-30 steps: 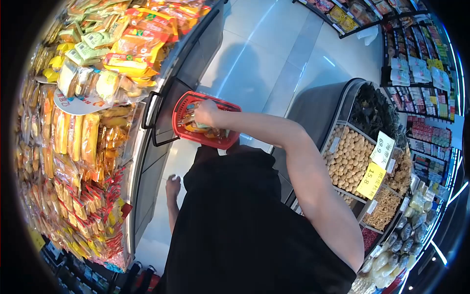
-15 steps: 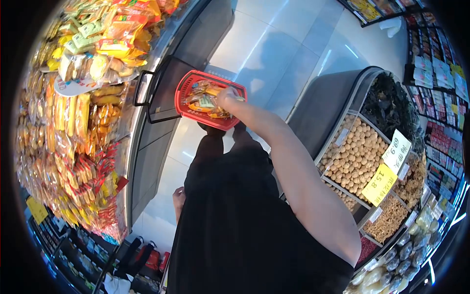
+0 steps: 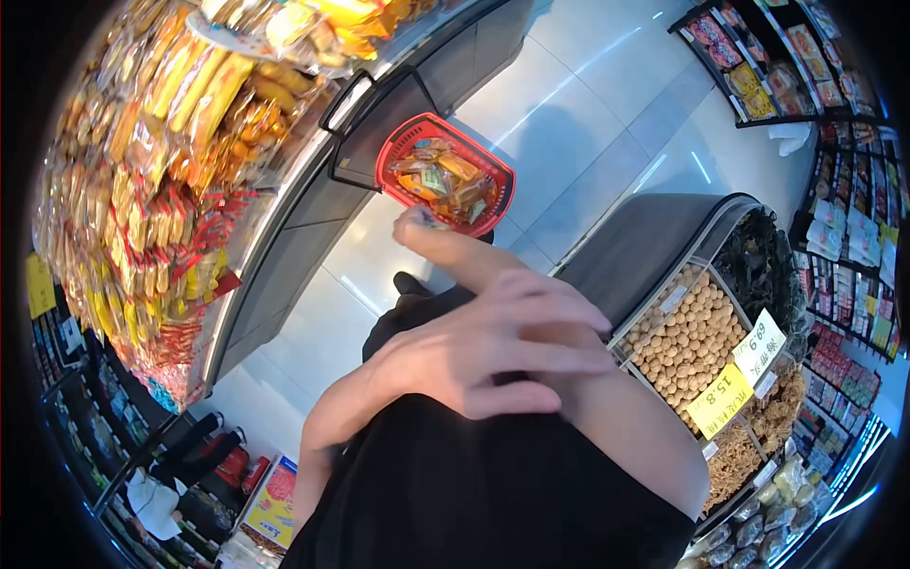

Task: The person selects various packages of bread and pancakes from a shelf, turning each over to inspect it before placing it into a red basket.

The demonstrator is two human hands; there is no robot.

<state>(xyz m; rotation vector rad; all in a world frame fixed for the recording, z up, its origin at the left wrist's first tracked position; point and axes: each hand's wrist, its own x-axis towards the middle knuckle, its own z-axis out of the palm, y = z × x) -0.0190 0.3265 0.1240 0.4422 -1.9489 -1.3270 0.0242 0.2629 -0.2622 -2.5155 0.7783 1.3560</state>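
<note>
The red basket (image 3: 504,194) has several packaged snacks (image 3: 450,175) inside and its black handle swung out to the left. My right hand (image 3: 415,228) is by the near rim of the basket, its fingers curled round something small, too blurred to make out. Across my right forearm lies my left hand (image 3: 512,346), fingers spread and slightly blurred, holding nothing.
Stacked packaged snacks (image 3: 142,199) fill the display at left. At right, a bulk bin holds round brown nuts (image 3: 687,337), with a yellow price card (image 3: 720,400) and dark dried goods (image 3: 758,256). Grey tiled floor (image 3: 569,104) runs between the displays.
My right hand has come out of the basket to its near rim. My left hand has risen from low at the left onto my right arm. The view has shifted and turned.
</note>
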